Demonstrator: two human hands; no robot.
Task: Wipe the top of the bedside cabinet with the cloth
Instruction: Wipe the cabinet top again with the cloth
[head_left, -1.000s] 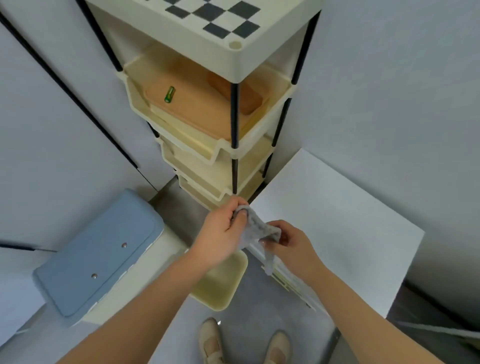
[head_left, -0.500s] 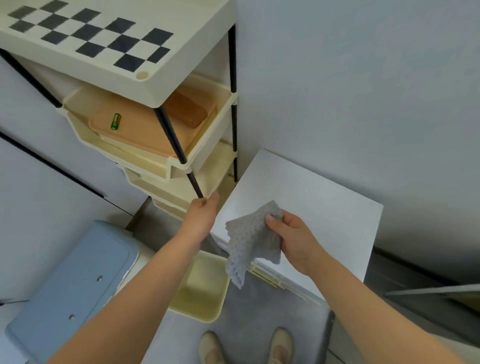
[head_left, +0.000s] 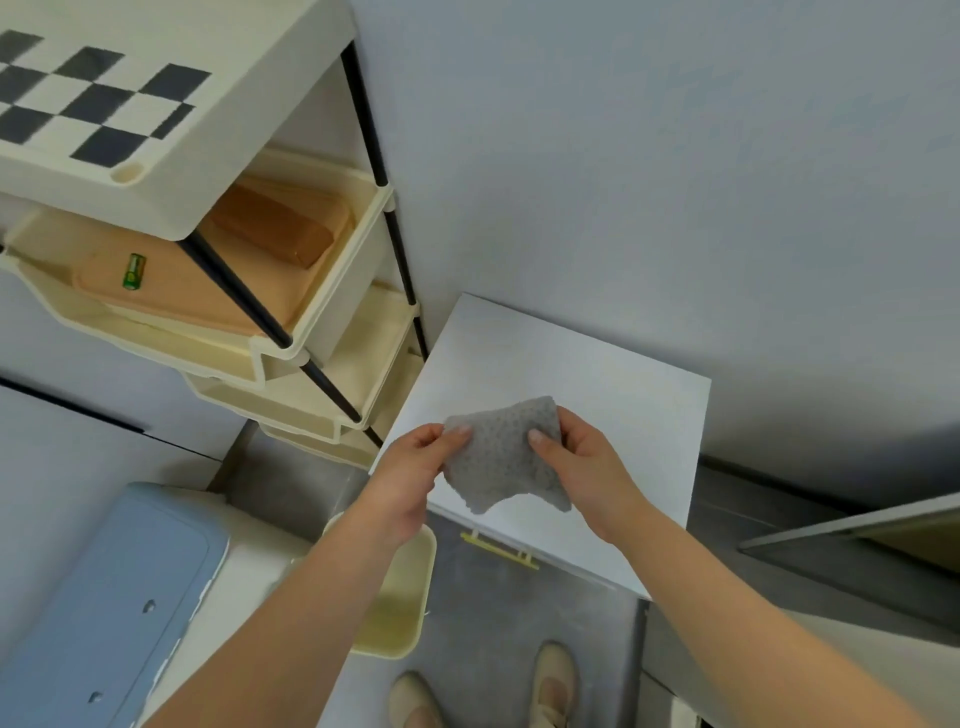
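Note:
A grey textured cloth (head_left: 501, 457) is stretched out between both hands, just above the front left part of the white bedside cabinet top (head_left: 597, 384). My left hand (head_left: 415, 470) pinches the cloth's upper left corner. My right hand (head_left: 584, 460) grips its right edge with the thumb on top. The cloth's lower edge hangs loose over the cabinet's front. Whether the cloth touches the top I cannot tell.
A cream tiered shelf rack (head_left: 311, 291) with a checkered top stands left of the cabinet, against the wall. A cream bin (head_left: 400, 597) and a blue-lidded box (head_left: 104, 597) sit on the floor at the left. A yellow handle (head_left: 498, 543) shows on the cabinet front. My shoes (head_left: 553, 675) are below.
My left hand left the rack's post and took the cloth's left corner. The cloth, which hung from my right hand alone, is now spread between both hands over the cabinet.

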